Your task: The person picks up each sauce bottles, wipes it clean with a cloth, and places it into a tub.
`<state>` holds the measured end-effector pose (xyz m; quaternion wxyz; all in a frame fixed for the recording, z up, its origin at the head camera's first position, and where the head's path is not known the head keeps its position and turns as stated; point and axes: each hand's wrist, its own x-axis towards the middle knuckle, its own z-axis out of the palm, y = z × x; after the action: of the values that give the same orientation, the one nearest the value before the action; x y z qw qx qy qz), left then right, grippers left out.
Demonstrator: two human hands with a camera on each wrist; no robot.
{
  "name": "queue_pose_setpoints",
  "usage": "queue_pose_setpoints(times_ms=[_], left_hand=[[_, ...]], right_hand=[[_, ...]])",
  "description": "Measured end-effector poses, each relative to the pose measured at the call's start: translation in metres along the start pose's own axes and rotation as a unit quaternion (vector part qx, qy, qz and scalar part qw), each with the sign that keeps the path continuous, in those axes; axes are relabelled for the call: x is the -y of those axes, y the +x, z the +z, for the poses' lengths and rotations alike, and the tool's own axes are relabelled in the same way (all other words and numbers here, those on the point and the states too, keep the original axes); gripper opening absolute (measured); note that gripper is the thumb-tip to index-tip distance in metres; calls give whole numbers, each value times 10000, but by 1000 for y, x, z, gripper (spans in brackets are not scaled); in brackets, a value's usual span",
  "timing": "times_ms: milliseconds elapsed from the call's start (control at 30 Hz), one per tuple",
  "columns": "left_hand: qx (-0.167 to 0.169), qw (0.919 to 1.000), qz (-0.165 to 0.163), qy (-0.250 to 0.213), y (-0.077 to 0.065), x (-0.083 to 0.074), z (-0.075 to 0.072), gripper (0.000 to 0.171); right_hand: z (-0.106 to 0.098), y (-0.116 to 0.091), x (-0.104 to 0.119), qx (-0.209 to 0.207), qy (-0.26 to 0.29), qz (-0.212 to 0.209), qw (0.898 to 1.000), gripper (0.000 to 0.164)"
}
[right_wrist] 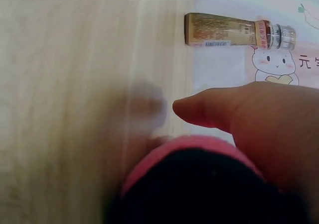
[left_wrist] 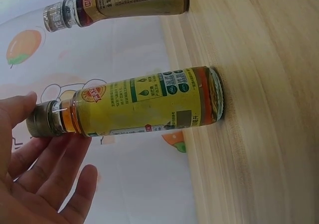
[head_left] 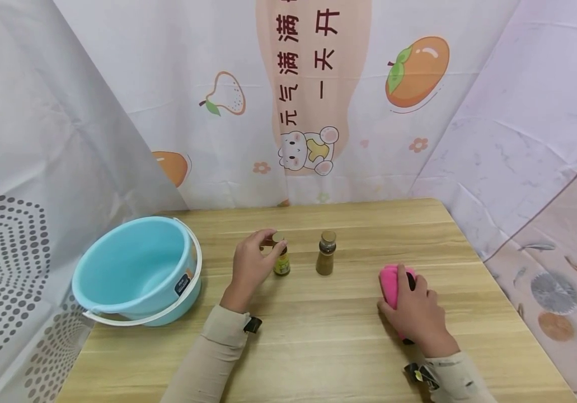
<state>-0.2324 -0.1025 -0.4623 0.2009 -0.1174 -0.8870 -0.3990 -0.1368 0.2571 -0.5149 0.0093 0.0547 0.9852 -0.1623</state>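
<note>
My left hand (head_left: 253,263) has thumb and fingers about the cap of a small glass bottle (left_wrist: 144,104) with a yellow label and amber liquid. This bottle stands upright on the table. To its right, apart from both hands, is a second bottle (head_left: 325,254) with a brown-gold label and gold cap. My right hand (head_left: 416,313) lies over a soft-looking pink and black thing (head_left: 390,282), fingers across it and thumb at its left side. In the right wrist view the pink edge (right_wrist: 199,143) curves below the thumb (right_wrist: 209,104); its kind is unclear.
A light blue bucket (head_left: 84,280) with a white handle stands at the left of the wooden table (head_left: 318,347). Printed curtains (head_left: 228,151) hang behind and at both sides of the table.
</note>
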Motion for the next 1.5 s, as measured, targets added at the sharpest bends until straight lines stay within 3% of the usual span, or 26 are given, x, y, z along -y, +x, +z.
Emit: queue_pose_setpoints(times_ms=[467, 700, 867, 1167, 1333, 1500], left_hand=[[-45, 9999, -37, 92, -4, -3, -1, 36], [-7, 9999, -4, 148, -5, -3, -1, 35], [-11, 9999, 56, 160, -5, -3, -2, 36], [72, 9998, 71, 159, -4, -4, -3, 36], [171, 9997, 14, 161, -4, -5, -3, 37], [193, 9997, 12, 164, -4, -7, -5, 37]], right_hand=[[-2, -3, -2, 168, -228, 126, 9995, 101], [-2, -30, -1, 199, -42, 103, 9997, 108], [3, -41, 3, 167, -279, 102, 9994, 91], [0, -28, 5, 43, -34, -256, 9997, 76], [-16, -19, 5, -244, -118, -705, 9971, 47], [-29, -1, 6, -334, -330, -840, 9954, 20]])
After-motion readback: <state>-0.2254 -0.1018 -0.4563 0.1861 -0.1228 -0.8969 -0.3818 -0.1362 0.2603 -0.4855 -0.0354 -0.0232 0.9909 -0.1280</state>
